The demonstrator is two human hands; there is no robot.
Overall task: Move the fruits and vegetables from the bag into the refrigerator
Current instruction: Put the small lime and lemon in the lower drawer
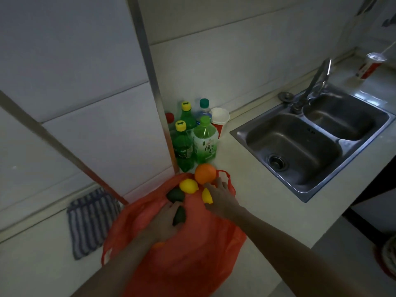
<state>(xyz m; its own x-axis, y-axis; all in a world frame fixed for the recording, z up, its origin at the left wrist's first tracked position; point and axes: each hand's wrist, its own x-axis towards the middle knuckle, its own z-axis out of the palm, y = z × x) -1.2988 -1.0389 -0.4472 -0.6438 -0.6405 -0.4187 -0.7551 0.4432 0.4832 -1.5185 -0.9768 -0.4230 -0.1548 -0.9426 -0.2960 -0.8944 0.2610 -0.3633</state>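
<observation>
An orange plastic bag (pixel 188 258) lies on the pale counter, its mouth toward the wall. At the mouth sit an orange (pixel 205 173), a lemon (pixel 188 186) and a dark green avocado (pixel 175 195). My right hand (pixel 221 197) reaches into the mouth and grips a second yellow lemon (pixel 207 196), its fingertips touching the orange. My left hand (pixel 165 224) lies on the bag and holds a second dark avocado (pixel 179 215). The refrigerator is out of view.
Several green drink bottles (pixel 194 136) and a red-and-white cup (pixel 219 121) stand in the corner behind the bag. A double steel sink (pixel 310 142) with a tap lies to the right. A striped cloth (pixel 92 219) hangs left of the bag.
</observation>
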